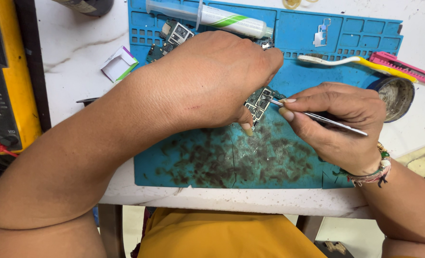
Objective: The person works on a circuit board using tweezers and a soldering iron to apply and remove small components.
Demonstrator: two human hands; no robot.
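Observation:
My left hand (212,81) lies over a small green circuit board (258,102) on a blue work mat (250,157), its thumb and fingertips pinning the board down. Most of the board is hidden under that hand. My right hand (339,126) grips thin metal tweezers (317,116), whose tips touch the metal frames on the board's exposed part. A second circuit board (172,38) lies at the mat's upper left, partly behind my left hand.
A large clear syringe (212,16) rests along the mat's top edge. A toothbrush (336,60), a pink utility knife (403,67) and a round tin (396,95) sit at the right. A yellow multimeter (2,81) stands at the left; a folded paper scrap (119,64) lies nearby.

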